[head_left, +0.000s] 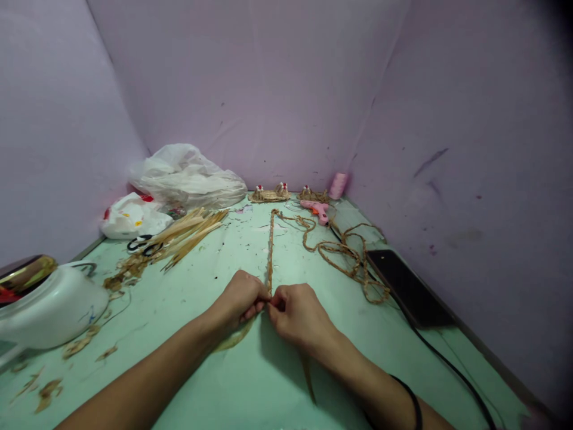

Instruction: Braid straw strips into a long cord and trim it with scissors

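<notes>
A braided cord of brown dried plant strips [270,254] runs straight away from me down the middle of the table, its near end between my hands. My left hand [245,294] pinches that end from the left with curled fingers. Close against it, my right hand [301,312] is closed in a pinch on the same end. A loose flat strip [239,337] trails out below my left hand, and another strip [307,377] hangs beneath my right wrist. My fingers hide the exact crossing of the strips. Beyond, the finished cord [331,246] lies in loose loops to the right.
A pink glue gun [319,210], a thread spool [339,186] and woven pieces [269,195] are at the back. The phone [405,286] and cable lie right. Leftward are dried strips [192,236], black-handled scissors [139,242], plastic bags [192,179] and a white container [58,307].
</notes>
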Action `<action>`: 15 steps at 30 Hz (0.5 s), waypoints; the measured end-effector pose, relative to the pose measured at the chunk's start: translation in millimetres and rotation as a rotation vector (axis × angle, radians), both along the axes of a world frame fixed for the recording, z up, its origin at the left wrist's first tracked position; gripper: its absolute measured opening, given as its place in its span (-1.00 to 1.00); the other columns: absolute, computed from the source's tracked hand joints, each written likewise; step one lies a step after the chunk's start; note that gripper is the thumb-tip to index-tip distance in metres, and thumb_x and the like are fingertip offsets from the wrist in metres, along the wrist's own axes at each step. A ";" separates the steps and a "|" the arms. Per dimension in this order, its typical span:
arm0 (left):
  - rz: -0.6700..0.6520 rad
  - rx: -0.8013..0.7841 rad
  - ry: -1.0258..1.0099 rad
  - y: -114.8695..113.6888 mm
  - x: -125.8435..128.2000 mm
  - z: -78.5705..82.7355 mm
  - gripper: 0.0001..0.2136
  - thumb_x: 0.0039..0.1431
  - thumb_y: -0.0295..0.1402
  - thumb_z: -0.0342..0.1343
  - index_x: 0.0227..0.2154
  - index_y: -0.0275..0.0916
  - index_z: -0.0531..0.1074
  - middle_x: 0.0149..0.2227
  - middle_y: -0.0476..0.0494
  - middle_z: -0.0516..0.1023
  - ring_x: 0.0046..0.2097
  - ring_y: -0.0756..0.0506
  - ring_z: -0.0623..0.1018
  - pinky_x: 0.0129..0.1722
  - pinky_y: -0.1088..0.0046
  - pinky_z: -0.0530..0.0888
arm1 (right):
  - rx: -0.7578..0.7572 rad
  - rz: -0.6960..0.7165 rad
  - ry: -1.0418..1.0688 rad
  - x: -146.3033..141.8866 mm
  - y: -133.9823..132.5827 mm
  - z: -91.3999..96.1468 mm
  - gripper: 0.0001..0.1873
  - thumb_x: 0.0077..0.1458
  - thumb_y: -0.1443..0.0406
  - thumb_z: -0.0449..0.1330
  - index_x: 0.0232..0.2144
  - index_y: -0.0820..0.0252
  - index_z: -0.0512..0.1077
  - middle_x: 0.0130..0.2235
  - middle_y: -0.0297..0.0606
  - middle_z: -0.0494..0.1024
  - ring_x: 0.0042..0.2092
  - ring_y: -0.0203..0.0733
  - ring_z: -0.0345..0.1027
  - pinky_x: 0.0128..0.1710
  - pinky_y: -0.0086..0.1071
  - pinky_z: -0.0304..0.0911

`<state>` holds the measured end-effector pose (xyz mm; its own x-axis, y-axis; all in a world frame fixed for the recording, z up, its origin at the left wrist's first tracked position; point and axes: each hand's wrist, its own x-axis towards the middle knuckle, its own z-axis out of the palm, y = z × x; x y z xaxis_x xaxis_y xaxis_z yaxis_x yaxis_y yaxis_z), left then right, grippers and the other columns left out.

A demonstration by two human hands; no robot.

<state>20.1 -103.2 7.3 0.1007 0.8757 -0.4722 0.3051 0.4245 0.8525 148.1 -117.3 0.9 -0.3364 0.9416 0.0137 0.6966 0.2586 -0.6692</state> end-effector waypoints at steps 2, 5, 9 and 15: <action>-0.006 0.006 -0.057 1.0 -1.0 -0.8 -0.87 -0.34 -0.49 -0.06 -0.87 -0.28 0.19 -0.90 0.07 0.08 -0.80 0.13 0.02 -0.76 0.54 -0.10 | 0.114 0.084 -0.092 -2.7 -8.0 1.0 -0.82 -0.11 0.38 0.04 -0.59 0.23 0.44 -0.56 -0.16 0.49 -0.56 -0.28 0.22 -0.56 -0.41 -0.10; 0.008 0.034 -0.090 2.1 -1.7 -3.6 -0.91 -0.39 -0.52 -0.03 -0.84 -0.30 0.21 -0.87 0.09 0.09 -0.76 0.14 0.05 -0.74 0.57 -0.07 | 0.167 0.166 -0.200 -0.3 -11.0 4.1 -0.84 -0.12 0.39 0.06 -0.54 0.23 0.46 -0.50 -0.12 0.52 -0.52 -0.23 0.28 -0.54 -0.39 -0.10; -0.020 0.004 -0.145 2.6 -3.5 1.4 -0.90 -0.38 -0.48 0.04 -0.80 -0.29 0.21 -0.85 0.11 0.12 -0.75 0.16 0.05 -0.73 0.58 -0.08 | 0.029 -0.041 0.055 12.2 4.3 11.5 -0.77 -0.06 0.20 0.09 -0.61 0.20 0.42 -0.58 -0.22 0.47 -0.53 -0.25 0.25 -0.53 -0.42 0.00; -0.081 -0.013 -0.217 3.6 -8.2 4.8 -0.87 -0.34 -0.39 0.06 -0.77 -0.29 0.22 -0.81 0.11 0.16 -0.77 0.17 0.03 -0.74 0.57 -0.12 | -0.730 -0.129 0.730 8.9 20.2 12.1 -0.90 -0.08 0.32 0.08 -0.55 0.25 0.31 -0.59 -0.30 0.41 -0.58 -0.37 0.23 -0.54 -0.48 0.14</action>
<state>11.9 -99.7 12.1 0.2710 0.8548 -0.4427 0.1492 0.4170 0.8966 157.0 -97.0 13.0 -0.3712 0.8308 -0.4146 0.0525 -0.4270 -0.9027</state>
